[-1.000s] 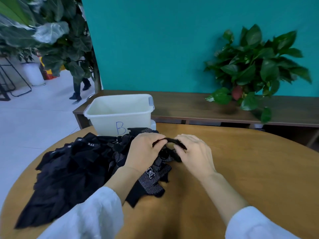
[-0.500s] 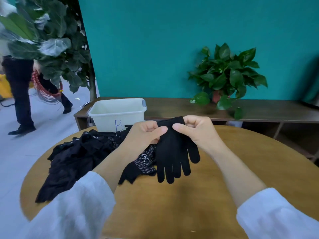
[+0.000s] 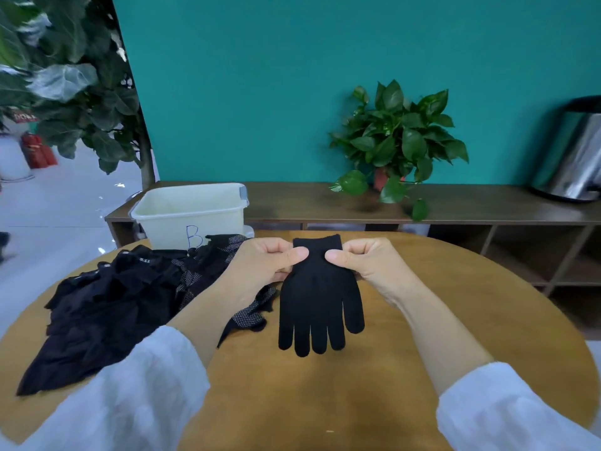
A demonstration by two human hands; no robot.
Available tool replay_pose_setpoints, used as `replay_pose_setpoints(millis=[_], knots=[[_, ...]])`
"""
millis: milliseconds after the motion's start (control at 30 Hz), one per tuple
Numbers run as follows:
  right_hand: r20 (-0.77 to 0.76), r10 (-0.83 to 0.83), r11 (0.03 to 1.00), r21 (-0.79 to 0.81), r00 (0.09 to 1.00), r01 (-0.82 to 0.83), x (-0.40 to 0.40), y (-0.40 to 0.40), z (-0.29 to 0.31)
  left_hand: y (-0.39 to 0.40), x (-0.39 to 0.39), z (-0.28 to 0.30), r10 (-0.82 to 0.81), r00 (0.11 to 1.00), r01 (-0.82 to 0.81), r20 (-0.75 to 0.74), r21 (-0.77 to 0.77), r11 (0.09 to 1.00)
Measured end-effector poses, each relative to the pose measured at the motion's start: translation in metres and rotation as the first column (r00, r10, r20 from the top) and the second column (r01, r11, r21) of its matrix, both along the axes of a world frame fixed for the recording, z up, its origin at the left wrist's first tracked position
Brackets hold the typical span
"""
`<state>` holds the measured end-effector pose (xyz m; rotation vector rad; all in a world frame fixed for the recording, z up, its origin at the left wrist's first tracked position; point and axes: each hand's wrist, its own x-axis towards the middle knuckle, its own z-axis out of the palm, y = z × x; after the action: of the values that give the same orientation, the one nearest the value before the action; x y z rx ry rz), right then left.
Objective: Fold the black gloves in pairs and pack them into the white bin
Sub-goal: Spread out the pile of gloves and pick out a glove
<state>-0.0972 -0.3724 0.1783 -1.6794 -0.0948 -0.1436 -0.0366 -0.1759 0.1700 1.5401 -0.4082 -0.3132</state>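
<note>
A plain black knit glove (image 3: 320,301) hangs cuff up, fingers pointing down, over the round wooden table (image 3: 455,320). My left hand (image 3: 265,263) pinches the cuff's left edge and my right hand (image 3: 367,260) pinches its right edge. Whether a second glove lies behind it I cannot tell. A heap of black gloves (image 3: 107,297), some with white dots, lies on the table's left side. The white bin (image 3: 190,213), marked with a blue B, stands at the table's far left edge behind the heap.
Behind the table runs a low wooden shelf (image 3: 471,206) with a potted plant (image 3: 395,141) and a steel canister (image 3: 575,151) at far right. A large leafy plant (image 3: 65,83) stands at the left.
Both hands lifted the glove out of the heap, raised it and spread its cuff flat. The view has tilted and shifted right.
</note>
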Motion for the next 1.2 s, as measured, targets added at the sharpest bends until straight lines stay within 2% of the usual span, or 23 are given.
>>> replay_pose_setpoints(millis=[267, 500, 567, 733, 833, 900, 967, 1067, 1133, 1200], knots=[[0.012, -0.105, 0.990, 0.092, 0.994, 0.104, 0.068, -0.041, -0.022, -0.049, 0.067, -0.020, 0.093, 0.995, -0.093, 0.030, -0.017, 0.996], [0.021, -0.165, 0.986, 0.038, 0.986, 0.164, 0.107, -0.076, -0.043, -0.077, 0.112, -0.039, 0.039, 0.978, -0.053, 0.203, 0.061, 0.997], [-0.015, -0.164, 0.987, -0.005, 0.986, 0.164, 0.102, -0.081, -0.058, -0.077, 0.108, -0.055, 0.017, 0.976, -0.040, 0.218, 0.099, 0.994], [-0.171, -0.124, 0.992, -0.054, 0.977, 0.116, 0.060, -0.079, -0.109, -0.066, 0.067, -0.100, -0.058, 0.991, 0.038, 0.120, 0.162, 0.986], [-0.193, -0.080, 0.995, -0.077, 0.978, 0.066, 0.025, -0.069, -0.133, -0.052, 0.034, -0.129, -0.111, 0.991, 0.093, 0.078, 0.199, 0.975], [-0.174, -0.082, 0.987, -0.147, 0.981, 0.056, 0.004, -0.060, -0.146, -0.043, 0.012, -0.148, -0.145, 0.986, 0.119, 0.081, 0.264, 0.957], [-0.117, -0.123, 0.954, -0.287, 0.985, 0.085, -0.016, -0.054, -0.162, -0.034, -0.008, -0.165, -0.175, 0.971, 0.107, 0.164, 0.358, 0.928], [0.027, -0.146, 0.845, -0.516, 0.989, 0.139, -0.045, -0.045, -0.181, -0.024, -0.036, -0.178, -0.234, 0.889, 0.053, 0.394, 0.419, 0.906], [0.119, -0.103, 0.790, -0.593, 0.988, 0.154, -0.061, -0.038, -0.191, -0.018, -0.048, -0.184, -0.250, 0.823, 0.000, 0.510, 0.440, 0.898], [0.154, -0.072, 0.775, -0.614, 0.985, 0.153, -0.072, -0.034, -0.200, -0.014, -0.055, -0.188, -0.266, 0.779, -0.044, 0.567, 0.472, 0.880]])
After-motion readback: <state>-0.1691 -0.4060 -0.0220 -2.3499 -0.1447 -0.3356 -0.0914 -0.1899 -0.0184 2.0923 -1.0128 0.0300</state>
